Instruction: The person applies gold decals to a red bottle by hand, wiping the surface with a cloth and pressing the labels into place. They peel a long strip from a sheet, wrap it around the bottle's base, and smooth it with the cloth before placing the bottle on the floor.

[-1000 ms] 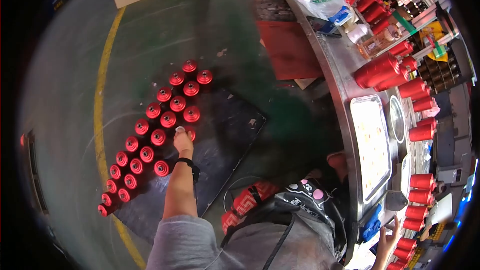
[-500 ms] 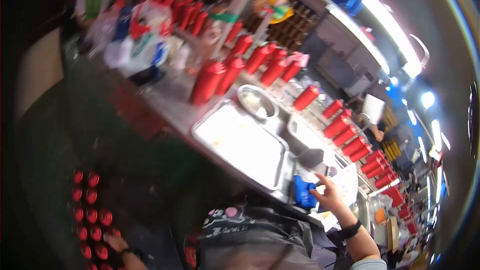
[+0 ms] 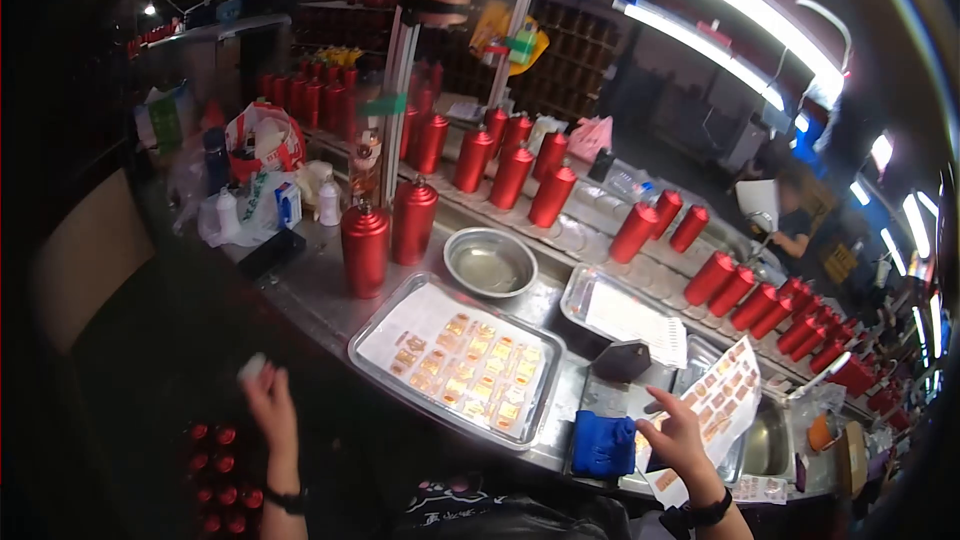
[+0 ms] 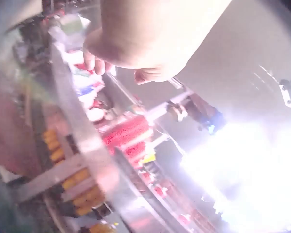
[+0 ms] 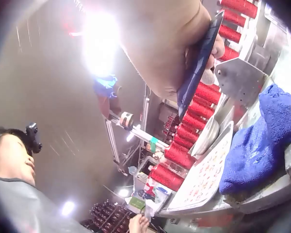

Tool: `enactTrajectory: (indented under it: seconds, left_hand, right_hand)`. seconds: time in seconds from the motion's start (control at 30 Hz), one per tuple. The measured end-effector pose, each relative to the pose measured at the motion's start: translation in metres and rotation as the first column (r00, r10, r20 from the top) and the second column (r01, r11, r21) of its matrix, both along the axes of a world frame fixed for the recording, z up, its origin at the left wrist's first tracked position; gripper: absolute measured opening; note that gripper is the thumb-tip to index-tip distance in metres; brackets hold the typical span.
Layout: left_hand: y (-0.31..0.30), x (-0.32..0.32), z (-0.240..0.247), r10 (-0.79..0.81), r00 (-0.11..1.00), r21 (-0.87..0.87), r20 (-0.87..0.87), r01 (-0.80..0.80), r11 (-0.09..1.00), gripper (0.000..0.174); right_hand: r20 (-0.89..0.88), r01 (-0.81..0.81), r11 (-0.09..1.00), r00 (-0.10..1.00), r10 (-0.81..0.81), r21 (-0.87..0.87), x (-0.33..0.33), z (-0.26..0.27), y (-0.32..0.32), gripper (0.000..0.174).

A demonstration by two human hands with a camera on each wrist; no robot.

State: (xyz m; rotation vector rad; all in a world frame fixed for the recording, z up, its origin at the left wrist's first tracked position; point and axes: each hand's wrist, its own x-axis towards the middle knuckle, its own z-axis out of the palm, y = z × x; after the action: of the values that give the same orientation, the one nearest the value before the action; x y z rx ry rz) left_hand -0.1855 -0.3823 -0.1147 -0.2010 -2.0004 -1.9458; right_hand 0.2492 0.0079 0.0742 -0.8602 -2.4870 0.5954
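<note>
My left hand (image 3: 272,412) is raised beside the counter's front edge, a small white piece (image 3: 253,367) pinched at its fingertips. In the left wrist view its fingers (image 4: 98,64) curl down over the blurred counter. My right hand (image 3: 682,438) hovers over a folded blue cloth (image 3: 603,443), index finger and thumb spread. The right wrist view shows it gripping a flat, dark blue, blade-like piece (image 5: 200,68). A metal tray (image 3: 555,370) left of the cloth holds a sheet of gold decals (image 3: 470,372). Another decal sheet (image 3: 728,390) lies beyond the right hand.
Red metal bottles (image 3: 365,250) stand on the counter and along the ledge behind. A round steel bowl (image 3: 490,262) and a tray with a white sheet (image 3: 630,320) sit behind the decal tray. More red bottles (image 3: 225,465) stand low at the left. Plastic bags (image 3: 262,202) crowd the far end.
The view has swung from the floor bottles up to the counter. My left hand has risen away from the floor bottles, and the right hand stays near the blue cloth.
</note>
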Motion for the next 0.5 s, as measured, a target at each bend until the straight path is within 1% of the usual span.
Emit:
enactTrajectory:
  seconds: [0.07,0.1,0.13,0.2,0.23,0.27,0.3,0.33,0.37,0.4,0.43,0.47,0.5]
  left_hand:
    - [0.062,-0.002,0.081,-0.166,0.976,-0.085,-0.138,0.156,0.984,0.050]
    - [0.087,-0.014,0.102,-0.189,0.961,-0.202,-0.204,0.147,0.968,0.056]
    - [0.114,-0.024,0.119,-0.227,0.936,-0.308,-0.270,0.140,0.941,0.062]
    - [0.164,-0.050,0.142,-0.188,0.922,-0.439,-0.339,0.021,0.898,0.076]
    - [0.184,-0.085,0.133,-0.131,0.905,-0.517,-0.404,-0.108,0.849,0.082]
    - [0.204,-0.090,0.149,-0.161,0.869,-0.494,-0.467,-0.106,0.863,0.088]
    - [0.215,-0.119,0.140,-0.143,0.933,-0.569,-0.330,-0.076,0.819,0.093]
    - [0.227,-0.129,0.146,-0.162,0.892,-0.554,-0.422,-0.112,0.825,0.093]
    - [0.233,-0.165,0.122,-0.169,0.860,-0.525,-0.481,-0.128,0.842,0.086]
    - [0.236,-0.180,0.112,-0.266,0.836,-0.501,-0.480,-0.012,0.866,0.083]
    - [0.231,-0.228,0.080,-0.163,0.982,-0.566,-0.093,0.082,0.820,0.080]
    - [0.230,-0.235,0.074,-0.172,0.973,-0.575,-0.152,0.054,0.817,0.074]
    - [0.227,-0.241,0.069,-0.179,0.961,-0.581,-0.211,0.024,0.813,0.069]
  right_hand:
    - [-0.013,0.085,0.986,0.996,-0.088,-0.146,0.003,0.004,-0.001,0.056]
    - [-0.017,0.107,0.971,0.993,-0.113,-0.213,0.009,0.002,0.002,0.055]
    - [-0.027,0.108,0.973,0.993,-0.116,-0.202,0.014,-0.002,0.007,0.055]
    - [-0.045,0.142,0.975,0.987,-0.152,-0.171,0.029,-0.009,0.011,0.056]
    - [-0.017,0.134,0.989,0.991,-0.135,-0.070,0.038,-0.012,0.015,0.055]
    - [-0.023,0.155,0.984,0.987,-0.158,-0.090,0.046,-0.015,0.018,0.053]
    - [-0.006,0.197,0.971,0.980,-0.199,-0.133,0.053,-0.010,0.017,0.054]
    - [-0.010,0.233,0.962,0.972,-0.237,-0.141,0.064,-0.019,0.019,0.054]
    - [-0.028,0.246,0.959,0.967,-0.252,-0.141,0.073,-0.022,0.020,0.055]
    - [-0.056,0.256,0.958,0.963,-0.265,-0.131,0.081,-0.025,0.020,0.054]
    - [-0.047,0.297,0.942,0.950,-0.307,-0.158,0.089,-0.031,0.020,0.054]
    - [-0.088,0.276,0.957,0.955,-0.284,-0.093,0.094,-0.032,0.019,0.052]
    - [-0.052,0.320,0.938,0.943,-0.329,-0.136,0.097,-0.027,0.017,0.051]
